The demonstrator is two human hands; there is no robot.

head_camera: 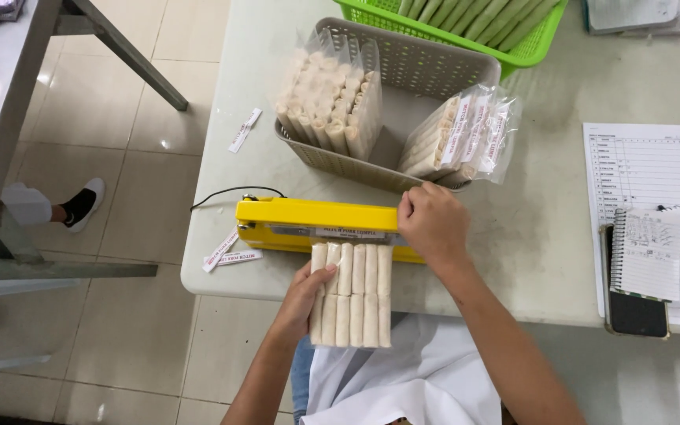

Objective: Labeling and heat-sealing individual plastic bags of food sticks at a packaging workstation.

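Note:
A yellow heat sealer (308,220) lies along the near edge of the white table (545,244). My right hand (433,223) presses down on its bar at the right end. A clear bag of pale rolls (353,295), packed in two rows, sticks out of the sealer toward me. My left hand (302,297) grips this bag by its left side, thumb on top.
A grey basket (415,63) behind the sealer holds sealed bags of rolls (332,94) and labelled bags (462,134). A green basket (466,27) of rolls stands farther back. At right lie a printed sheet (647,165), a notepad (647,252) and a phone (635,315). Paper labels (230,256) lie at left.

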